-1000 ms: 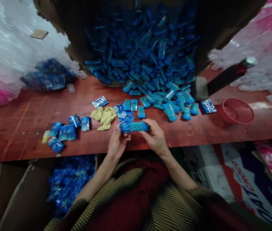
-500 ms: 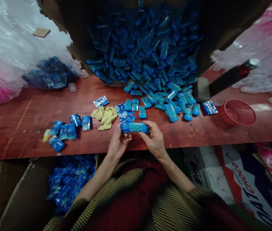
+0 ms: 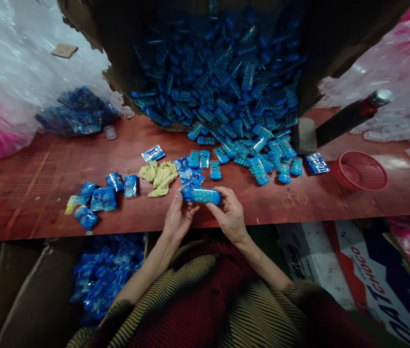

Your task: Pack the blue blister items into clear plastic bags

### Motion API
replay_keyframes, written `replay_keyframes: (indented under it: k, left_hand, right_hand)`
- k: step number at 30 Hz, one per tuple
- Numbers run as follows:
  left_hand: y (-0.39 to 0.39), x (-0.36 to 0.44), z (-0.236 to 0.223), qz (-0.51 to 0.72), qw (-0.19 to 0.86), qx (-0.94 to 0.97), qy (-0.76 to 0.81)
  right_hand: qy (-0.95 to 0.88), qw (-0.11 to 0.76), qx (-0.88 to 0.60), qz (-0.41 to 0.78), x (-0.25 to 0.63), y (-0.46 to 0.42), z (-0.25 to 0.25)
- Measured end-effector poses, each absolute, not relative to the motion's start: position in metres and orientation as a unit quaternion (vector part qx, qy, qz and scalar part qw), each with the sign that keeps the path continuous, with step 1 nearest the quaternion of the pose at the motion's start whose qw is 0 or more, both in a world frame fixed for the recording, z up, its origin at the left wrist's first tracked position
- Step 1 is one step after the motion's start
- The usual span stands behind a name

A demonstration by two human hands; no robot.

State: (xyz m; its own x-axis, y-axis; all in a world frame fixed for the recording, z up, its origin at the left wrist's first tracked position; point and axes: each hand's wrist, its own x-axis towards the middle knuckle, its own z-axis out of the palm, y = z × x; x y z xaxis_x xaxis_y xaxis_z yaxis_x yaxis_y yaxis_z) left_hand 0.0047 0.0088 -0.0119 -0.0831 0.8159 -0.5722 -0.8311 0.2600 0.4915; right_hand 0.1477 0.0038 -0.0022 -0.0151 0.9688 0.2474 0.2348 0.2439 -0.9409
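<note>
Head view, and nearest of all is the striped shirt [image 3: 263, 309], with a heap of packs [image 3: 107, 275] down below the table [image 3: 45, 164] on the left. What about the hands?

Both busy! The right hand [image 3: 231, 215] pinches the bottle [image 3: 205, 195] by its rounded blue end. And the left hand [image 3: 180, 218], that one has the wrapper [image 3: 186, 192] nipped between thumb and fingers.

So the bottle lies where, exactly?

On its side, spanning the space between the two hands, over the table near its front edge. Its other end meets the wrapper; whether it sits inside or only against it, nobody can tell from up here.

What would make for clean work, then?

Alignment, by the look of it! Bottle and wrapper should stay in one straight line, right-hand pressure along the bottle's length, left-hand pinch kept to the edge. A hard squeeze could crease that film or skew the bottle.

And farther out?

Just past the hands, spare wrappers [image 3: 192, 178]; beside them a yellow cloth [image 3: 161, 176], with more packs [image 3: 104, 199] to the left. Over on the right, thin bands [image 3: 287, 201], then loose bottles [image 3: 258, 171] and a red basket [image 3: 362, 169]. At the back, a torn carton [image 3: 91, 29] with bottles heaped inside!
</note>
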Motion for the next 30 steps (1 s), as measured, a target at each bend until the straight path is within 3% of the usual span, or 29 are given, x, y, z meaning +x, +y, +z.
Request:
replay_keyframes:
  k: [9,16,19,23,28,30]
  left_hand:
    - [0.008,0.004,-0.007,0.622,0.650,0.080,0.429]
    - [0.006,0.013,-0.002,0.597,0.676,0.046,0.429]
    - [0.006,0.013,0.001,0.581,0.686,0.025,0.436]
    - [0.008,0.005,0.004,0.547,0.709,0.030,0.445]
    - [0.011,-0.005,0.008,0.522,0.748,0.042,0.408]
    - [0.012,-0.009,0.008,0.506,0.770,0.058,0.384]
  right_hand:
    - [-0.445,0.494,-0.462,0.587,0.147,0.007,-0.001]
    - [-0.668,0.504,-0.458,0.300,0.138,0.003,-0.019]
    - [-0.707,0.482,-0.443,0.269,0.136,0.001,-0.020]
    - [-0.670,0.480,-0.427,0.373,0.138,0.002,-0.010]
    - [-0.460,0.454,-0.384,0.659,0.139,0.009,-0.007]
    - [-0.403,0.437,-0.354,0.722,0.139,0.012,-0.007]
